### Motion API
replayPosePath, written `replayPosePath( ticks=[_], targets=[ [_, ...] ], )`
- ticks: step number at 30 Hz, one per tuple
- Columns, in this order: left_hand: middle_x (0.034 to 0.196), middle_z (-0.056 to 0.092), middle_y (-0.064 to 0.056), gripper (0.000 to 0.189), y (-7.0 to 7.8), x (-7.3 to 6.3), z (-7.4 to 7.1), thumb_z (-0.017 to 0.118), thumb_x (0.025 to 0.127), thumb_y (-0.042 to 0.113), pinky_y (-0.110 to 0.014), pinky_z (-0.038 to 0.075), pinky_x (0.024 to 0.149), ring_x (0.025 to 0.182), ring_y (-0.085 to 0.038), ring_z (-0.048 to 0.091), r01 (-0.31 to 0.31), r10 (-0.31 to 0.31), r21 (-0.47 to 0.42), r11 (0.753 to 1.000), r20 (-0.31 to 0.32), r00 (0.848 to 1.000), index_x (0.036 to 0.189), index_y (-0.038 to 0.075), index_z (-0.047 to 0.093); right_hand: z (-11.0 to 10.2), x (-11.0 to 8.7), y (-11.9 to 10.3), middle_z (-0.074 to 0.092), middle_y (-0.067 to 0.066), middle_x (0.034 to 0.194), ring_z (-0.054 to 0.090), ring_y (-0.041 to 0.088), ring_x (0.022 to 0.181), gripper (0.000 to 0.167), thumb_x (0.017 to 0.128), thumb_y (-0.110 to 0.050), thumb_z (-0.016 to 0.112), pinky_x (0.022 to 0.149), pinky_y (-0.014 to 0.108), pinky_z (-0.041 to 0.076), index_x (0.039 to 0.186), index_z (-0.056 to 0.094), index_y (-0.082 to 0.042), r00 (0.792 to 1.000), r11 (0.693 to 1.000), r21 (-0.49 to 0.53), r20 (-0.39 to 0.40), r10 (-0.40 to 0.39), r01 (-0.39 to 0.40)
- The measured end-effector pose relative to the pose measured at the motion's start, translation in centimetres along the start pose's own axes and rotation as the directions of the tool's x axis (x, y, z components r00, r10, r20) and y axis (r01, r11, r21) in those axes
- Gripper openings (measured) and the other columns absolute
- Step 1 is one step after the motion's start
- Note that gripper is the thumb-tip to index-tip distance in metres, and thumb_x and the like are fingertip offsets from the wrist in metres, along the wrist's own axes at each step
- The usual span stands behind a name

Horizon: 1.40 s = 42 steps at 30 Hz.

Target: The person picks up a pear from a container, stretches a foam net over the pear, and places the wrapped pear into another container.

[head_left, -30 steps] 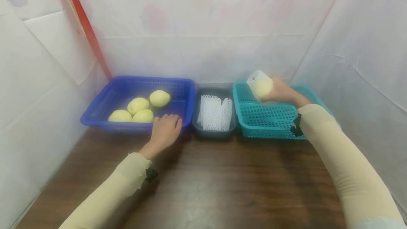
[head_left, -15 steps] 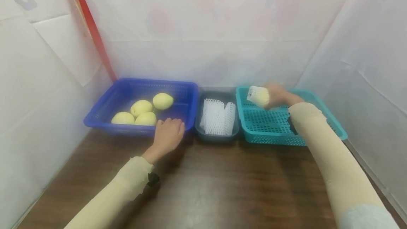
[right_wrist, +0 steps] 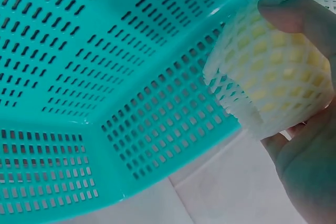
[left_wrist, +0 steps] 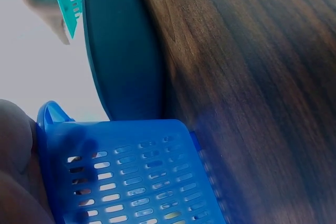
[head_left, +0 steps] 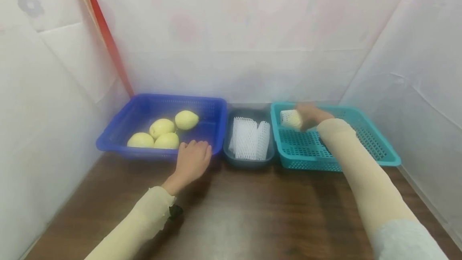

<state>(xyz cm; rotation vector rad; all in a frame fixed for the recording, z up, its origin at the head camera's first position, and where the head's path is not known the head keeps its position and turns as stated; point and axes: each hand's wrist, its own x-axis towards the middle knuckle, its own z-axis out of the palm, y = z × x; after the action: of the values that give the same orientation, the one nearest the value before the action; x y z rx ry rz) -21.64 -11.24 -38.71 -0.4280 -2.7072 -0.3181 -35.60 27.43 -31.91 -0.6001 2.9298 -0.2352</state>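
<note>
One netted fruit shows partly, clasped in the right grip, while the left grip, fingertips hidden, is unreadable.

From my remote seat I look down on a dark brown table with streaky wood grain and a pale sheen near its middle. Directly on it, along the far side, I see three containers in a row: a blue basket, a dark grey tray and a teal basket. The narrower tray sits between the baskets, close to both.
</note>
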Motion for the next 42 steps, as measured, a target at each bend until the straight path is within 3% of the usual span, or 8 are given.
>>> replayPosePath(
  ticks=[4, 10, 19, 24, 30, 35, 42],
  targets=[
    [0.06, 0.044, -0.001, 0.032, 0.1, -0.7, 0.1, 0.042, 0.097, 0.021, -0.042, 0.034, 0.064, 0.066, -0.026, 0.048, 0.002, -0.002, -0.002, 1.0, -0.025, 1.0, 0.065, 0.013, 0.044, 1.0, 0.5, -0.3, 0.052, 0.023, 0.113, 0.049, 0.041, 0.102, 0.075, 0.061, 0.0, 0.08, 0.081, 0.059, 0.044, 0.127, 0.044, 0.0, 0.997, 0.998, -0.026, 0.054, 0.061, -0.059],
    [0.062, 0.047, -0.002, 0.033, 0.2, -1.3, 0.0, 0.039, 0.097, 0.022, -0.042, 0.034, 0.065, 0.068, -0.027, 0.049, 0.007, -0.007, -0.004, 1.0, -0.033, 0.999, 0.067, 0.013, 0.046, 2.1, 0.8, -0.8, 0.051, 0.024, 0.117, 0.049, 0.041, 0.105, 0.08, 0.063, 0.0, 0.079, 0.08, 0.058, 0.045, 0.132, 0.04, 0.0, 0.988, 0.994, -0.068, 0.121, 0.094, -0.086],
    [0.064, 0.047, -0.002, 0.032, 0.1, -1.5, -0.2, 0.039, 0.098, 0.022, -0.042, 0.033, 0.066, 0.069, -0.027, 0.049, 0.003, -0.003, -0.011, 1.0, -0.033, 0.999, 0.068, 0.013, 0.046, 3.7, 1.1, -0.9, 0.033, 0.029, 0.143, 0.034, 0.047, 0.126, 0.094, 0.07, -0.006, 0.079, 0.089, 0.063, 0.038, 0.147, 0.025, 0.0, 0.973, 0.988, -0.079, 0.177, 0.147, -0.135],
    [0.063, 0.046, -0.002, 0.031, 0.1, -1.4, -0.3, 0.041, 0.097, 0.021, -0.042, 0.033, 0.066, 0.069, -0.026, 0.048, -0.001, 0.001, -0.01, 1.0, -0.036, 0.999, 0.068, 0.013, 0.046, 3.7, 1.0, -0.9, 0.035, 0.027, 0.142, 0.035, 0.046, 0.125, 0.092, 0.071, -0.006, 0.079, 0.09, 0.063, 0.038, 0.147, 0.027, -0.002, 0.973, 0.987, -0.08, 0.174, 0.153, -0.141],
    [0.062, 0.046, -0.002, 0.031, -0.3, -1.1, -0.4, 0.042, 0.097, 0.02, -0.042, 0.033, 0.066, 0.068, -0.027, 0.049, -0.011, 0.011, -0.004, 1.0, -0.032, 0.999, 0.067, 0.013, 0.046, 2.0, 0.4, -1.9, 0.039, 0.027, 0.138, 0.037, 0.045, 0.123, 0.087, 0.07, -0.005, 0.08, 0.09, 0.063, 0.039, 0.143, 0.034, -0.001, 0.982, 0.994, -0.093, 0.173, 0.072, -0.056],
    [0.063, 0.046, -0.001, 0.031, -0.8, -0.9, -0.5, 0.041, 0.097, 0.021, -0.042, 0.034, 0.067, 0.07, -0.027, 0.05, -0.01, 0.009, -0.001, 1.0, -0.02, 1.0, 0.067, 0.014, 0.045, -0.3, -0.4, -3.7, 0.032, 0.029, 0.143, 0.027, 0.048, 0.131, 0.079, 0.075, 0.0, 0.075, 0.097, 0.062, 0.034, 0.143, 0.033, 0.003, 0.981, 0.994, -0.09, 0.19, -0.044, 0.062],
    [0.061, 0.044, -0.001, 0.032, -1.3, -0.3, -0.6, 0.038, 0.097, 0.022, -0.042, 0.033, 0.065, 0.067, -0.026, 0.047, -0.014, 0.014, 0.004, 1.0, -0.026, 1.0, 0.067, 0.013, 0.045, -2.9, -3.8, -6.6, 0.034, 0.026, 0.144, 0.024, 0.047, 0.133, 0.06, 0.088, -0.007, 0.063, 0.103, 0.06, 0.029, 0.141, 0.036, 0.003, 0.975, 0.981, -0.054, 0.133, -0.177, 0.186]
  ],
)
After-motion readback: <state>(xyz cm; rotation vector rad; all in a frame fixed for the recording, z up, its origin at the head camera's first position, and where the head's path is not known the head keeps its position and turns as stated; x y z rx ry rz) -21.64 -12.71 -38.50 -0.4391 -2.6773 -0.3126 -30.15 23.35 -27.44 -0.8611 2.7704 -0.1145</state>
